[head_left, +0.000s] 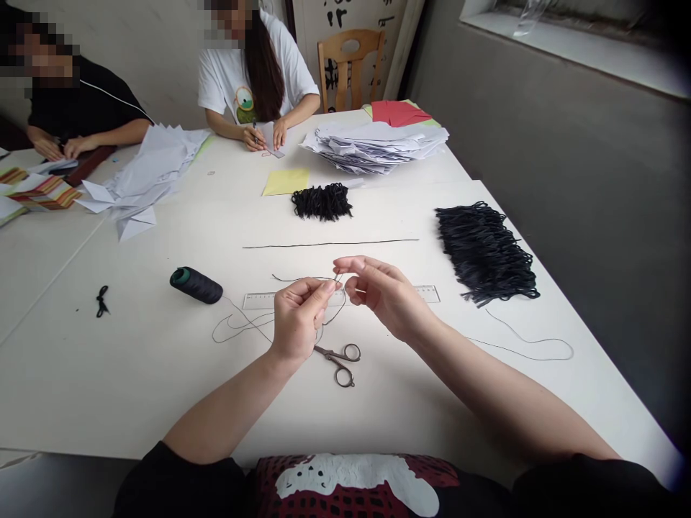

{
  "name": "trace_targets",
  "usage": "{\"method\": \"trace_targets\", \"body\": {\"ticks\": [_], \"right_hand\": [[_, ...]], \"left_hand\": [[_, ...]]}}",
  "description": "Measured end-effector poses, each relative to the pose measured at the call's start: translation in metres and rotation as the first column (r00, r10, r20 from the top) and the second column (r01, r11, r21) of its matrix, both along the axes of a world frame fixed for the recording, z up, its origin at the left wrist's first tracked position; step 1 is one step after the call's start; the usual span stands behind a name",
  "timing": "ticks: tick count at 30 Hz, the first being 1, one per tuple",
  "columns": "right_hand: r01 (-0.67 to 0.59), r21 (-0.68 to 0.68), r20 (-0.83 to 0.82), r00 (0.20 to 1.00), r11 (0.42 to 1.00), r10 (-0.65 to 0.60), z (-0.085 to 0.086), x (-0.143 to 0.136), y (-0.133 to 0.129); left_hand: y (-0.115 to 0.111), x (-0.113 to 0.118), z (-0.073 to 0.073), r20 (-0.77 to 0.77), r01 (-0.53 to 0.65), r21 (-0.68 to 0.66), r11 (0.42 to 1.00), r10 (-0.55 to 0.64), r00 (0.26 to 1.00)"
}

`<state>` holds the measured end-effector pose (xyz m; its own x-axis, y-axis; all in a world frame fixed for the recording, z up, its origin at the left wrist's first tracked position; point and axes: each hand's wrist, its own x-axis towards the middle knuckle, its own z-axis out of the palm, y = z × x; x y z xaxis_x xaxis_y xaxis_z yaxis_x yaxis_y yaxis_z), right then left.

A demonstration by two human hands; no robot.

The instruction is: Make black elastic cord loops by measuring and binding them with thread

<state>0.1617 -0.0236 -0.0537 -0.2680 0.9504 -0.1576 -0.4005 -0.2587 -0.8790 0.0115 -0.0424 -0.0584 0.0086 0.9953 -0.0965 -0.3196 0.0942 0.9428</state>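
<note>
My left hand (299,316) pinches a thin black cord (294,278) whose free end points left and whose loop hangs by the fingers. Close against it, my right hand (386,291) is closed at the thumb and finger on the same cord. Under both hands lies a clear ruler (259,301), partly hidden. Steel scissors (339,356) rest just below my left hand. To the left, a spool of black thread (196,285) lies on its side with thread trailing towards my left hand. A straight black cord (330,244) stretches across the table beyond the hands.
Bundles of looped black cords lie at the back centre (322,202) and right (484,252). A small knotted cord (102,301) sits far left. Stacked papers (378,146) and a yellow sheet (285,182) are farther back. Two people work across the white table (151,403).
</note>
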Motion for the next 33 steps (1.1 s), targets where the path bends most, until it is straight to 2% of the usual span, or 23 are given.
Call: {"method": "trace_targets", "body": {"ticks": [3,10,16,21,28,33], "right_hand": [[-0.078,0.008,0.051,0.996,0.997,0.077,-0.002,-0.002,-0.001],[-0.033,0.021,0.069,0.997,0.999,0.031,-0.007,-0.006,-0.002],[0.008,0.148,0.171,0.985,0.989,-0.034,-0.004,-0.003,-0.002],[-0.017,0.207,0.239,0.971,0.978,-0.034,0.001,0.001,-0.004],[-0.082,0.158,0.199,0.979,0.984,0.049,0.005,0.003,-0.005],[-0.073,0.200,0.216,0.976,0.977,0.029,0.005,0.001,-0.006]], "left_hand": [[0.000,0.001,0.001,0.020,0.009,-0.006,1.000,-0.009,1.000],[0.001,0.002,0.002,0.056,0.010,-0.026,1.000,-0.009,0.998],[-0.001,0.001,0.001,-0.017,0.050,0.067,0.997,-0.048,0.999],[-0.003,0.000,0.000,-0.083,0.083,0.164,0.983,-0.070,0.994],[-0.001,-0.002,-0.003,-0.087,0.015,0.102,0.995,-0.006,0.996],[0.000,-0.002,-0.004,-0.123,0.012,0.169,0.985,0.009,0.992]]}}
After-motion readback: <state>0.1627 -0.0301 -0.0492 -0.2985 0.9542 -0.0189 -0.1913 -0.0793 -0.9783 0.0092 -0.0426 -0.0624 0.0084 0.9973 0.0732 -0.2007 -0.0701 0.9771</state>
